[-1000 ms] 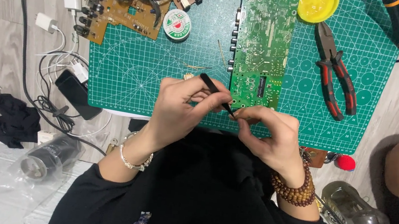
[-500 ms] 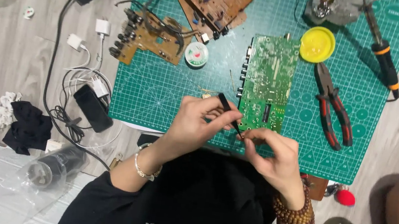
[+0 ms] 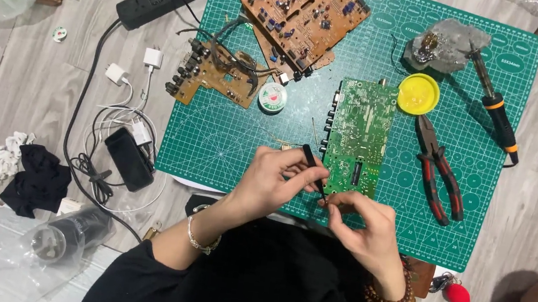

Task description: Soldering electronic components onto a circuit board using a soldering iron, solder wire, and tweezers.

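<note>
The left hand (image 3: 276,179) pinches black tweezers (image 3: 314,172), tips pointing toward 5 o'clock at the right hand (image 3: 365,226), whose fingers close on something too small to tell, touching the green circuit board's (image 3: 359,138) near edge.

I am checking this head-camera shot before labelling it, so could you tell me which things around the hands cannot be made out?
- Head view: what the right hand pinches is hidden by its curled fingers.
- Head view: the tip of the black tweezers in the left hand is too small to tell what it touches.
- Head view: components on the green circuit board are too small to identify.
- Head view: the top of the large brown circuit board is cut off by the upper edge.
</note>
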